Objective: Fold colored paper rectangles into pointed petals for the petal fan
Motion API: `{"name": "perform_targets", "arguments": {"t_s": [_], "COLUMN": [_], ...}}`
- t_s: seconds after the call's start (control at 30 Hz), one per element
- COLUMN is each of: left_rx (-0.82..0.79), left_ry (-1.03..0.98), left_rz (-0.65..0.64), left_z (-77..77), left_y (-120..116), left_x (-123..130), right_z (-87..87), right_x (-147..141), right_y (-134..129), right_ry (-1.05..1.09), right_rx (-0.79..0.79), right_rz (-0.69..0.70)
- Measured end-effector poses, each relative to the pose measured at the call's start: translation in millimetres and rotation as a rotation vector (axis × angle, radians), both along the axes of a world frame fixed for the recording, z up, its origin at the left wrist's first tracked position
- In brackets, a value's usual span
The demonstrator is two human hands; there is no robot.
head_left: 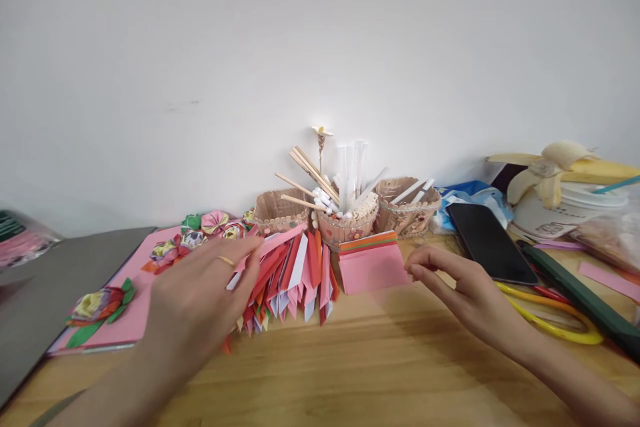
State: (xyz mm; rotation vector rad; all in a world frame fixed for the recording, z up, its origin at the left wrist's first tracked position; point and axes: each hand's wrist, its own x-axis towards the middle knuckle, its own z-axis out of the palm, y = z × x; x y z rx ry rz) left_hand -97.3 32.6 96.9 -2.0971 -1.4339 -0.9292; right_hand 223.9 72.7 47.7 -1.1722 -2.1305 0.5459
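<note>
My left hand is closed, thumb against fingers, on a folded pink paper strip that points up to the right. Beneath it lies a pile of folded paper pieces in red, pink, white and orange. Over on the right, my right hand pinches the right edge of a pink paper sheet. Behind that sheet show the orange and green edges of more stacked paper. Whether the pinch takes one sheet or more, I cannot tell.
Three small wooden baskets stand by the wall, holding sticks and white tubes. Folded paper flowers lie on pink paper at left. On the right are a phone, yellow-handled scissors, a green cutter and a peeled banana.
</note>
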Motion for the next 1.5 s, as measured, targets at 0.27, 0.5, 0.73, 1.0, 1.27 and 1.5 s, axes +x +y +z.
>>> {"name": "perform_targets", "arguments": {"t_s": [0.27,0.5,0.73,1.0,1.27,1.5], "left_rx": [0.019,-0.001,-0.081,-0.011,0.001,-0.145], "left_ry": [0.36,0.27,0.293,0.195,0.172,0.122], "left_rz": [-0.268,-0.566,-0.67,-0.633,-0.47,-0.549], "left_z": [-13.9,-28.5,-49.9,-54.7,-62.9,-84.5], "left_y": [-7,-16,-19,-17,-19,-24], "left_x": [16,43,55,55,62,69], "right_z": [-14.7,-35.4,-40.9,-27.1,-7.9,-12.2], "right_x": [0,-1,-12,-1,-6,1], "right_y": [4,18,23,13,-21,-46], "right_ry": [-0.072,-0.17,-0.209,-0.101,-0.06,-0.179], "right_rx": [0.091,0.196,0.204,0.266,-0.072,-0.207], "right_rz": [-0.028,-0.212,-0.284,-0.126,0.335,0.413]}}
